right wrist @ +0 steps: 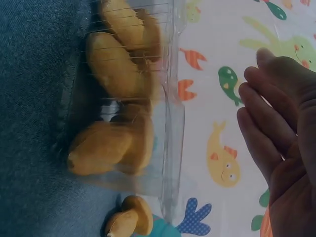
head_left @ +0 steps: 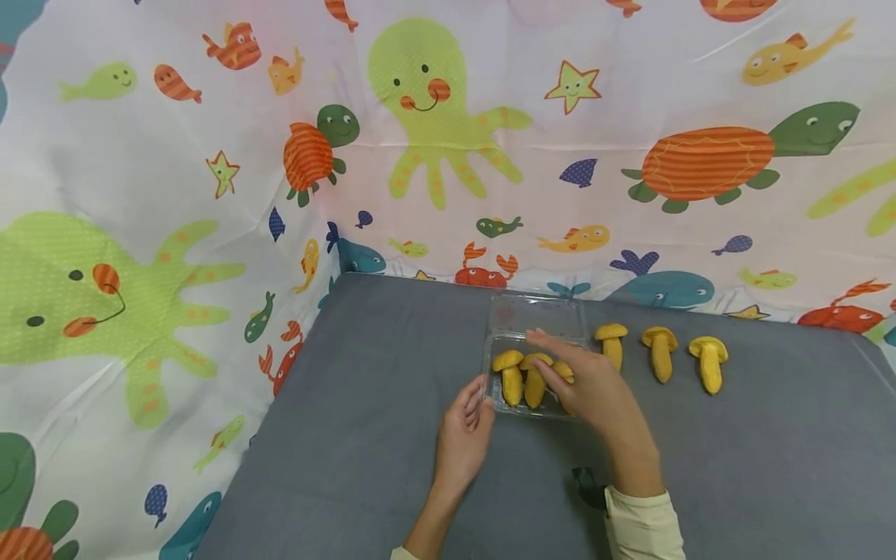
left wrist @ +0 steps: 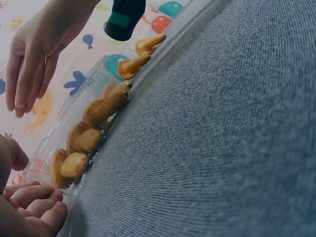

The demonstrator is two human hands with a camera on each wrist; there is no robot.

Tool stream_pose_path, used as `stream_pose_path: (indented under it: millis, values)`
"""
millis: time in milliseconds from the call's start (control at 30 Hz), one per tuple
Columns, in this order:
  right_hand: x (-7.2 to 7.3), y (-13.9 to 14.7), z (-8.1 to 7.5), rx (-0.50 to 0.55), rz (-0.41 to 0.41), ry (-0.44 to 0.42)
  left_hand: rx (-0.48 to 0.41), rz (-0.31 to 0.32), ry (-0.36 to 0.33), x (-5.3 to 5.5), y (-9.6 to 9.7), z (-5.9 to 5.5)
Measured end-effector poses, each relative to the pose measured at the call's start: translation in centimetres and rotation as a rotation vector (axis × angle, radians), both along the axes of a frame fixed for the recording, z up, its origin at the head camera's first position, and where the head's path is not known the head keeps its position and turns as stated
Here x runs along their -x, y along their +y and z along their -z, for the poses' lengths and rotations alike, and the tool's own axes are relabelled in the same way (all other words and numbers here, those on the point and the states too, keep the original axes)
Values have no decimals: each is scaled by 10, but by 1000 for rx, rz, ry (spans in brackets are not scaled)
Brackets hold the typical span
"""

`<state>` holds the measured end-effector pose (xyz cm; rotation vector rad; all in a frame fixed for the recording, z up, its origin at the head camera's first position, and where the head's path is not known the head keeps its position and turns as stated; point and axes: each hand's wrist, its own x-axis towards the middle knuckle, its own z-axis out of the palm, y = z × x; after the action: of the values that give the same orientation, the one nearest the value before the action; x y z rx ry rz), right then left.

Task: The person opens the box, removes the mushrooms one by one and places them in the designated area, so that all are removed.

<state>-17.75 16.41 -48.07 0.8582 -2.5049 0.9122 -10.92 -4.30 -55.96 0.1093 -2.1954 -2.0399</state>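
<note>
A clear plastic container (head_left: 490, 393) with its lid (head_left: 535, 313) tipped back lies on the table. Three yellow toy mushrooms (head_left: 512, 381) are in it, stems toward the person; the rightmost is partly behind the right hand. My left hand (head_left: 465, 435) holds the container's left edge, fingers (left wrist: 37, 197) curled against its corner. Over the right part of the container hovers my right hand (head_left: 591, 381), fingers extended and apart from the mushrooms; the right wrist view shows nothing in that hand (right wrist: 281, 118). Three more mushrooms (head_left: 660, 355) lie in a row right of the container.
Grey cloth covers the table (head_left: 350, 435). A white curtain (head_left: 483, 210) printed with sea animals rises along the back and left edges. A dark device (head_left: 589, 488) is at the right wrist, beside the pale sleeve (head_left: 642, 525).
</note>
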Motion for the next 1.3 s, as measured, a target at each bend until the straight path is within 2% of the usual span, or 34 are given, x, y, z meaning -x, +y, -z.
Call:
stream_pose_path:
  millis: [200, 333, 533, 800, 1033, 1300]
  values:
    - [10, -7, -5, -105, -19, -133, 14, 2, -14, 1, 0, -1]
    - [18, -13, -5, -171, -48, -190, 17, 4, -20, 0, -1, -2]
    - [30, -22, 5, -255, -118, -171, 33, 2, -38, -1, -2, -3]
    - [38, -24, 17, -311, -149, -180, 30, -13, -33, 0, 1, -2]
    - [40, -27, 26, -325, -145, -188, 10, -11, 9, 0, 3, 2]
    - [40, -30, 30, -290, -109, -195, -3, -1, 12, 2, 1, 2]
